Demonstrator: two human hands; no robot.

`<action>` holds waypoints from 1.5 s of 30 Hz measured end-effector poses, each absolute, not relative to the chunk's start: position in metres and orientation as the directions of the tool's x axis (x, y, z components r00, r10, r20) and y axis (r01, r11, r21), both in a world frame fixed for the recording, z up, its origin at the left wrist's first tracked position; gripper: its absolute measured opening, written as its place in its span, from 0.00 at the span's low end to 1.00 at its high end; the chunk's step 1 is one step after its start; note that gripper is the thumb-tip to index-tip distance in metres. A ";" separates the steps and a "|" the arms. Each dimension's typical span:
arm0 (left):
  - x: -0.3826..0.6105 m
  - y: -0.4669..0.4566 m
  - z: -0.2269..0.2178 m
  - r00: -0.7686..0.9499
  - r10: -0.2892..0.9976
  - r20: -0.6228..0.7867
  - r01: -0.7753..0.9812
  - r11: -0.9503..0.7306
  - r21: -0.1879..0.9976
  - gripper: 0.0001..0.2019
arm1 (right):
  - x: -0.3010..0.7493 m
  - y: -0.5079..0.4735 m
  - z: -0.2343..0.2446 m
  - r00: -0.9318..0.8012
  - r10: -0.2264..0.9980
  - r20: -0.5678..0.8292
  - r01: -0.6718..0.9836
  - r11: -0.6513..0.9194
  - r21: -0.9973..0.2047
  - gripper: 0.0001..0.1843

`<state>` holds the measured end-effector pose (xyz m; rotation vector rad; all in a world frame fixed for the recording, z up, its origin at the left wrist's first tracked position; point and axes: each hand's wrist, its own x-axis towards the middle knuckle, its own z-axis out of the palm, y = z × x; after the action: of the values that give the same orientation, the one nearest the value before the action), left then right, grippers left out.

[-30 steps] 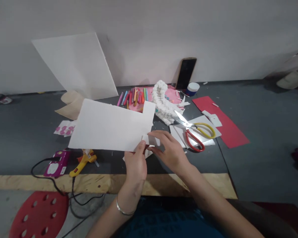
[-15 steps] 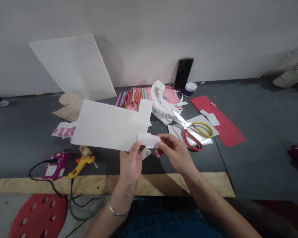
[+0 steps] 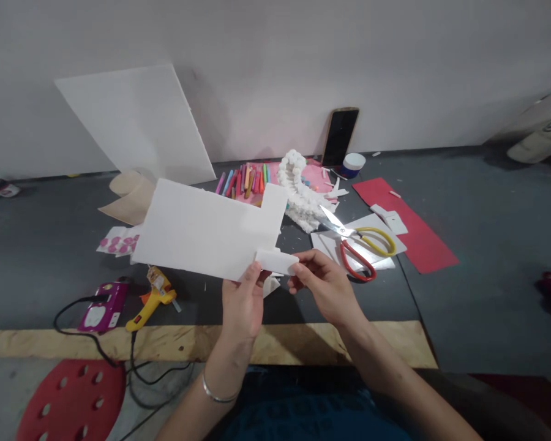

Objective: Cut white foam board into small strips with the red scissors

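Observation:
My left hand [image 3: 243, 300] pinches a white foam board piece [image 3: 202, 233] at its lower right edge, thumb on top. The board is a long rectangle with a narrow tab rising at its right end. A small white strip [image 3: 278, 262] lies over the board's lower right corner, its left end under my left thumb. My right hand [image 3: 324, 282] grips the strip's right end between thumb and fingers. Beyond my right hand, scissors [image 3: 343, 231] with one yellow and one red handle lie half open on white board scraps [image 3: 321, 245].
A yellow glue gun [image 3: 153, 300] and a purple box with a cord [image 3: 104, 306] lie at left. Behind are crayons [image 3: 245, 180], a white beaded craft piece [image 3: 303, 196], a phone [image 3: 340, 136], a jar [image 3: 352, 164] and a leaning white board [image 3: 138, 122]. Red paper [image 3: 417, 239] lies right.
The held board has tilted slightly, its tab shifting a little to the right. Both hands keep their grips in nearly the same place.

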<state>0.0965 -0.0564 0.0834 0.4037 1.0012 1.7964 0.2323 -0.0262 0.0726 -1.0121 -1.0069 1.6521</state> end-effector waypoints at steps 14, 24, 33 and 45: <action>0.102 -0.056 0.082 -0.427 0.872 -0.240 -0.633 -0.099 0.768 0.14 | 0.224 -0.031 0.069 -0.181 0.952 -0.246 -0.374 -0.298 -0.878 0.16; 0.104 -0.059 0.077 -0.433 0.827 -0.359 -0.681 -0.039 0.732 0.15 | 0.213 -0.038 0.061 -0.162 0.946 -0.282 -0.381 -0.324 -0.866 0.17; 0.106 -0.060 0.075 -0.480 0.789 -0.382 -0.674 -0.053 0.737 0.14 | 0.210 -0.039 0.061 -0.161 0.937 -0.310 -0.388 -0.349 -0.853 0.21; 0.105 -0.062 0.075 -0.493 0.789 -0.367 -0.633 -0.035 0.774 0.15 | 0.207 -0.042 0.060 -0.148 0.938 -0.313 -0.374 -0.346 -0.861 0.19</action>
<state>0.1049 -0.0617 0.0752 0.1952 1.1745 1.7309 0.2066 -0.0424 0.0602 -1.0897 -0.7728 1.6821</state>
